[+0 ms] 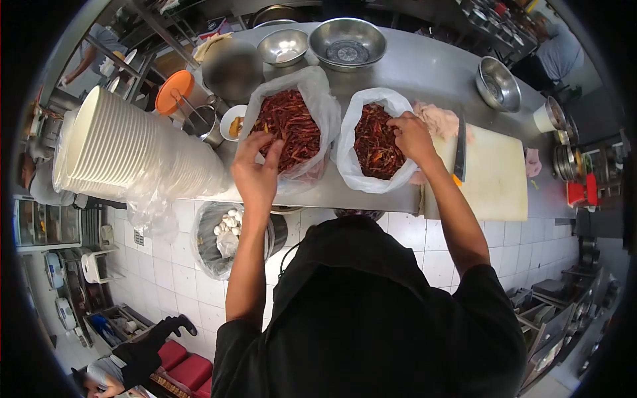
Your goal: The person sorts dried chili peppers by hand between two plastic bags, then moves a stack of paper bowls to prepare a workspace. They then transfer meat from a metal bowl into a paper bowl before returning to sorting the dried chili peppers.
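Observation:
Two plastic bags of dried red chilies stand on the steel counter. My left hand (255,169) is over the near left edge of the larger clear bag (318,83), its thumb and fingers bent but apart above the chilies (288,123). Nothing shows between those fingers. My right hand (415,138) reaches into the white bag (346,159) from the right. Its fingers are curled together at the chilies (377,142), pinching some; the fingertips are partly hidden.
Stacked white tubs (109,142) in plastic stand at left. A knife (460,152) lies on the white cutting board (494,176), beside a pink cloth (438,121). Steel bowls (348,43) sit farther back. Below the counter is a lined bin (206,249) with white pieces. Other people are around the room.

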`<state>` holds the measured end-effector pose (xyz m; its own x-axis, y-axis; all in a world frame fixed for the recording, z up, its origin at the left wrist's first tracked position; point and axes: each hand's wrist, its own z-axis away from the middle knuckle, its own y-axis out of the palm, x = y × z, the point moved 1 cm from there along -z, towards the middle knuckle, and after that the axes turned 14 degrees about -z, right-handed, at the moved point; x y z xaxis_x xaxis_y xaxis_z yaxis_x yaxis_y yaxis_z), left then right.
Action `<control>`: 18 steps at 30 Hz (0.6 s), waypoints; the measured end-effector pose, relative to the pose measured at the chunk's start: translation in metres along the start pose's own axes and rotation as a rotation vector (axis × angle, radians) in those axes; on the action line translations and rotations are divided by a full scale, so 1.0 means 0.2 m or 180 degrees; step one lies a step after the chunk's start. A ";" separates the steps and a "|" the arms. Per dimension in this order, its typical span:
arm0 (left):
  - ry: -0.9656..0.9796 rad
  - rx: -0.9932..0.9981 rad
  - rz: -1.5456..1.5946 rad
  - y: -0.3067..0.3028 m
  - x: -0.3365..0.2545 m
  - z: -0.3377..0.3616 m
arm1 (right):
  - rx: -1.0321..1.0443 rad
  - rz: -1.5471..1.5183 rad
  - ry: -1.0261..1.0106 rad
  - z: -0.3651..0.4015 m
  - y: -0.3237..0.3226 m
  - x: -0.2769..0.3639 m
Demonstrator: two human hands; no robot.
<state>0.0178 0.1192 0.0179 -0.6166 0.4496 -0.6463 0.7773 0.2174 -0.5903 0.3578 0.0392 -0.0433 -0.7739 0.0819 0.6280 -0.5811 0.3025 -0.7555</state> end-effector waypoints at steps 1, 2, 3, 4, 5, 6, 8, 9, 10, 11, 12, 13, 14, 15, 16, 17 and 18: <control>0.0262 -0.0231 -0.0169 -0.01 0.00 -0.02 | 0.0131 0.0052 -0.0071 -0.01 0.01 -0.02; 0.0192 -0.0211 -0.0230 -0.03 -0.01 -0.02 | 0.0259 0.0101 -0.0138 -0.02 0.03 -0.03; 0.0177 -0.0164 -0.0165 -0.05 -0.03 -0.02 | 0.0299 0.0161 -0.0134 -0.03 0.04 -0.05; 0.0156 -0.0114 -0.0103 -0.06 -0.05 -0.02 | 0.0348 0.0219 -0.0129 -0.03 0.06 -0.07; 0.0130 -0.0073 -0.0042 -0.06 -0.06 -0.01 | 0.0400 0.0280 -0.0133 -0.04 0.08 -0.09; 0.0025 0.0065 0.0165 -0.06 -0.08 0.01 | 0.0352 0.0162 -0.0187 -0.04 0.06 -0.08; -0.0201 0.0324 0.0576 -0.03 -0.11 0.05 | 0.0278 -0.0076 -0.0308 -0.04 0.03 -0.07; -0.0187 0.0391 0.0621 -0.01 -0.12 0.06 | 0.0060 -0.0356 -0.0307 -0.05 0.01 -0.04; -0.0172 0.0451 0.0666 0.03 -0.13 0.08 | -0.0156 -0.0639 -0.0310 -0.04 -0.01 0.01; -0.0162 0.0513 0.0709 0.06 -0.15 0.09 | -0.0364 -0.0924 -0.0308 -0.03 -0.03 0.06; -0.0039 0.0557 0.0788 0.07 -0.20 0.10 | -0.0554 -0.1607 -0.0028 -0.02 -0.03 0.11; 0.0088 0.0599 0.0865 0.09 -0.26 0.10 | -0.0551 -0.2291 0.0283 -0.01 -0.05 0.19; 0.0202 0.0593 0.0909 0.11 -0.31 0.10 | -0.0540 -0.2973 0.0613 0.00 -0.07 0.28; 0.0323 0.0602 0.0952 0.14 -0.36 0.10 | -0.0528 -0.3653 0.0965 0.01 -0.09 0.37; 0.0455 0.0620 0.1000 0.16 -0.40 0.10 | -0.0484 -0.4223 0.0958 0.03 -0.08 0.43; 0.0476 0.0601 0.1072 0.17 -0.43 0.09 | -0.0447 -0.4396 0.0951 0.04 -0.07 0.48; 0.0498 0.0590 0.1153 0.19 -0.46 0.09 | -0.0418 -0.4562 0.0947 0.06 -0.06 0.53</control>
<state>0.1012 0.0712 0.0462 -0.2709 0.5971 -0.7551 0.8956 -0.1313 -0.4251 0.2788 0.0329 0.0298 0.5205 -0.1729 0.8362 -0.7512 0.3728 0.5447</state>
